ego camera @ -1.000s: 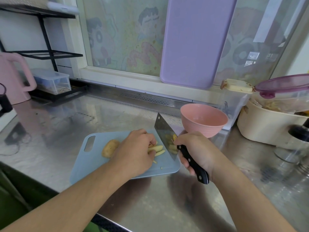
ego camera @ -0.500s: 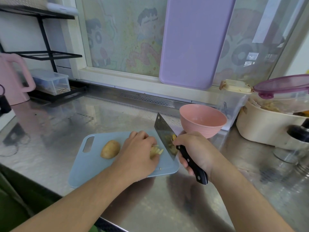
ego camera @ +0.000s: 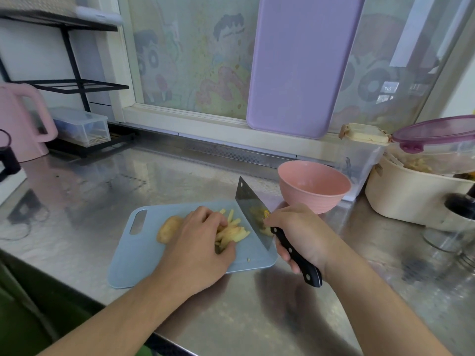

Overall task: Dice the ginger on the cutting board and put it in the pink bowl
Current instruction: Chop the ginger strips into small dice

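A light blue cutting board (ego camera: 144, 253) lies on the steel counter. On it, a pile of pale ginger strips (ego camera: 232, 231) sits under the fingertips of my left hand (ego camera: 198, 242), which holds the strips together with curled fingers. An uncut ginger lump (ego camera: 168, 228) lies just left of that hand. My right hand (ego camera: 300, 235) grips the black handle of a cleaver (ego camera: 253, 217), whose blade stands edge-down on the board right of the strips. The empty pink bowl (ego camera: 313, 187) stands just behind my right hand.
A purple board (ego camera: 300, 65) leans on the window behind. A cream tub (ego camera: 411, 199) with a purple-lidded container stands at right, a clear box (ego camera: 359, 160) beside the bowl. A pink kettle (ego camera: 23, 122) and a black rack (ego camera: 74, 83) stand at left.
My left hand has drawn back to the left and spread the ginger strips out, so more of them show. The cleaver has stayed almost where it was beside them.
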